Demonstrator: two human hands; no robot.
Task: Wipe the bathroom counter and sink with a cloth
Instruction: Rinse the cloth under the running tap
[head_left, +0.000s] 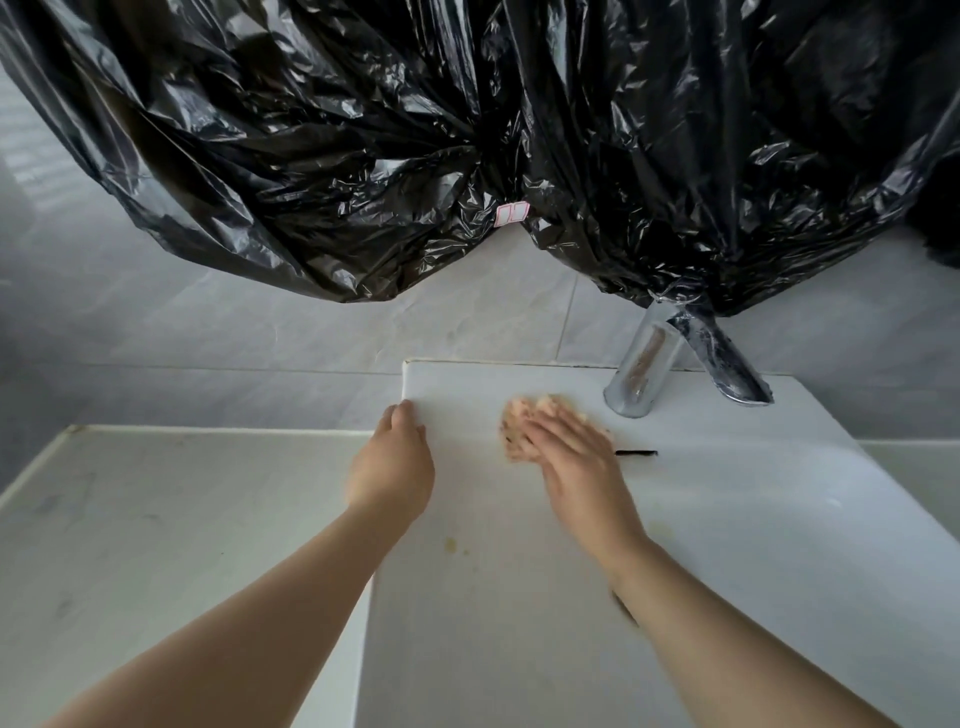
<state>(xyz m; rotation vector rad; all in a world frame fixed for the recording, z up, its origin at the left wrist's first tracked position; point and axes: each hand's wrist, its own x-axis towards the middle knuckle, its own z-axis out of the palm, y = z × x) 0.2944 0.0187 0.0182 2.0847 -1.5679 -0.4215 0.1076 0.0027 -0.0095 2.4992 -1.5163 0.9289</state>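
- Closest to us, well in front of the tap (644, 374), a yellowish stain (450, 544) sits on the white sink (519, 623), by the look of it not yet wiped.
- Far left of the tap and lower down lies the bench (182, 519), with faint grey smudges on it.
- Left of the tap, our left hand (395, 462) curls its fingers over the sink's back corner edge, which we take for bracing.
- Just in front-left of the tap, our right hand (571, 457) lies flat with straight fingers, pressing down and gripping nothing.
- The peach cloth (519, 421) lies bunched under those fingers, on the sink's rear ledge near the tap's base.
- A short black mark (636, 453) lies in front of the tap (slot or debris, we cannot tell).
- Above and behind the tap hang black plastic bags (363, 156), reaching its top.
- We judge that we are wiping the rear ledge. The next move calls for steady flat pressure, drawing the cloth toward us onto the stain.
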